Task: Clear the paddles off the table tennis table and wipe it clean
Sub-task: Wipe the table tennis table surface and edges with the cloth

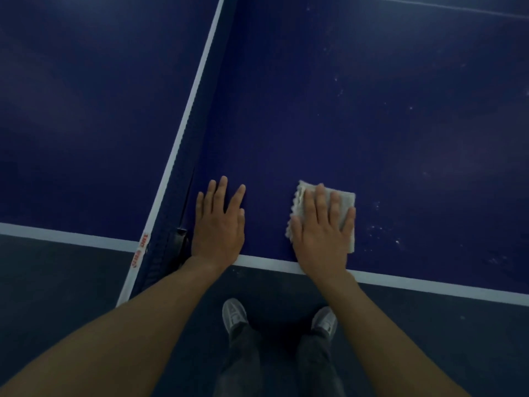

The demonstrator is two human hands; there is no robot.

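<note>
The dark blue table tennis table (357, 116) fills the upper view, its white side line running along the near edge. My right hand (323, 227) lies flat with straight fingers on a folded white cloth (345, 200), pressing it onto the table near the edge. My left hand (219, 222) rests flat on the bare table surface, fingers spread, just right of the net. No paddle is in view.
The net (183, 156) with its white top band crosses the table diagonally left of my left hand, and its black clamp post (180, 242) sits at the table edge. Pale specks dot the surface right of the cloth. My feet stand on the dark floor (86, 282) below.
</note>
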